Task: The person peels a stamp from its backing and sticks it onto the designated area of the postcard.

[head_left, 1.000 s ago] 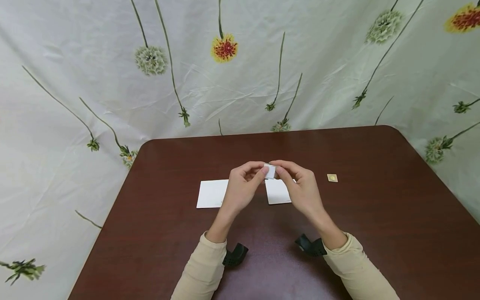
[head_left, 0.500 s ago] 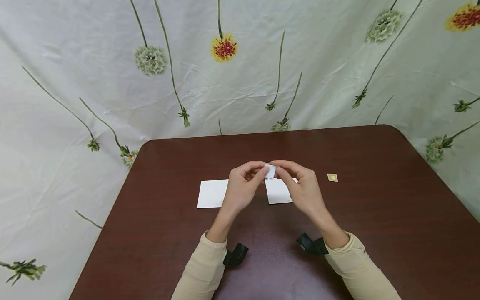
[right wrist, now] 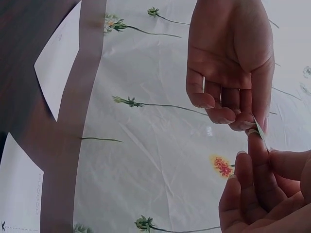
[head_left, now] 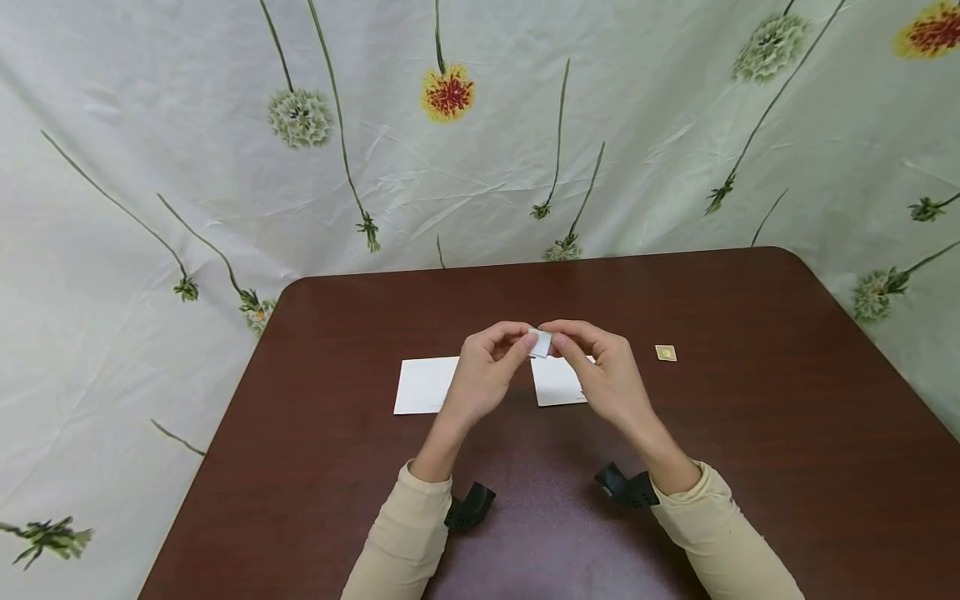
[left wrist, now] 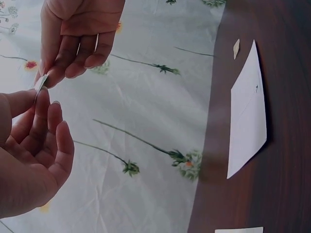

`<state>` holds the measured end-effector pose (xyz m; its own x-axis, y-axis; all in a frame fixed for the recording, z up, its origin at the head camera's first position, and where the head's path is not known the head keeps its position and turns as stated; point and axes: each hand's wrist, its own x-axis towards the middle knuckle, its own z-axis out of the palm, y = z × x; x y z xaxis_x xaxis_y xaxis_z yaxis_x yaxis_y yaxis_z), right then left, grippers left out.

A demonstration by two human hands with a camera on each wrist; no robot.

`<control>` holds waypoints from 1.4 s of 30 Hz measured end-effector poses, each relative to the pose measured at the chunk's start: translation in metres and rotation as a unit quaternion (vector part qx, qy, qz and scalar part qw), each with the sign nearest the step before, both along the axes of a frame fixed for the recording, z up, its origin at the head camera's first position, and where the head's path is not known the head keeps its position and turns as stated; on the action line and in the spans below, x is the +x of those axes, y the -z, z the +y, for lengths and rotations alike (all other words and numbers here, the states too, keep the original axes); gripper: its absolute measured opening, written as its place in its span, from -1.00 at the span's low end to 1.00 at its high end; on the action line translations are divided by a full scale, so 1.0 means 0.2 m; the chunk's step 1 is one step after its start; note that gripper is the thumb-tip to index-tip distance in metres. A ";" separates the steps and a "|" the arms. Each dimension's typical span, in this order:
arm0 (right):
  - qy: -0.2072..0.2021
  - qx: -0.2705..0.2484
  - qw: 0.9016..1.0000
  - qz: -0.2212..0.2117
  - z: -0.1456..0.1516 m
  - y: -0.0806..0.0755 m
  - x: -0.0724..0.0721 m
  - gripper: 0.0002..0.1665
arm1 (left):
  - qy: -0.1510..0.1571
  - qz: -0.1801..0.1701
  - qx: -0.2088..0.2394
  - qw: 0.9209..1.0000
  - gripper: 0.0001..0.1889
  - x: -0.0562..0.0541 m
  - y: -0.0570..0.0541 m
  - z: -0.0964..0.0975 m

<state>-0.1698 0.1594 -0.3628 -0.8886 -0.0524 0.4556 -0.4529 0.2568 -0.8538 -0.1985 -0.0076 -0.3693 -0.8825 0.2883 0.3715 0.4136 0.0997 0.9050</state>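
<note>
Both hands meet over the table, pinching a small, thin white square piece point(head_left: 541, 343) between them. My left hand point(head_left: 480, 375) grips its left side between thumb and fingers, and my right hand point(head_left: 606, 375) pinches the right side. The wrist views show the piece point(left wrist: 41, 83) nearly edge-on, with a greenish tint on one face; its kind is unclear. Below and behind the hands lie two white paper sheets: a left sheet point(head_left: 422, 387) and a right sheet point(head_left: 557, 387), each partly covered by a hand.
A small yellowish square point(head_left: 666, 353) with a round mark lies on the dark brown table point(head_left: 750, 417), right of the hands. The right wrist view shows faint printed circles on one sheet point(right wrist: 22, 189). A flower-patterned cloth point(head_left: 495, 183) hangs behind the table.
Almost nothing differs. Both hands keep their pinch on the white square piece, and the head view has shifted very slightly.
</note>
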 end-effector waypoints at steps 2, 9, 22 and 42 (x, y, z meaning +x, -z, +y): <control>-0.002 0.001 1.000 -0.003 0.00 0.00 0.00 -0.82 | 0.003 -0.002 0.000 1.000 -0.86 0.00 0.00 0.00; -0.003 0.006 1.000 0.000 0.01 -0.01 0.00 -0.82 | -0.001 0.002 -0.002 1.000 -0.86 -0.01 0.00 0.01; 0.019 0.011 1.000 -0.016 0.01 -0.01 -0.01 -0.79 | 0.010 -0.003 0.009 1.000 -0.82 0.01 0.00 0.02; 0.006 -0.055 0.994 -0.099 0.01 0.00 -0.01 -0.70 | -0.036 0.080 -0.005 0.996 -0.91 0.01 0.02 0.05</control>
<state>-0.1714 0.1620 -0.3626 -0.9615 -0.0011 0.2749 -0.2715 0.1610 -0.9489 -0.1958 0.0019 -0.3743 -0.8308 0.2316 0.5062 0.5437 0.1428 0.8270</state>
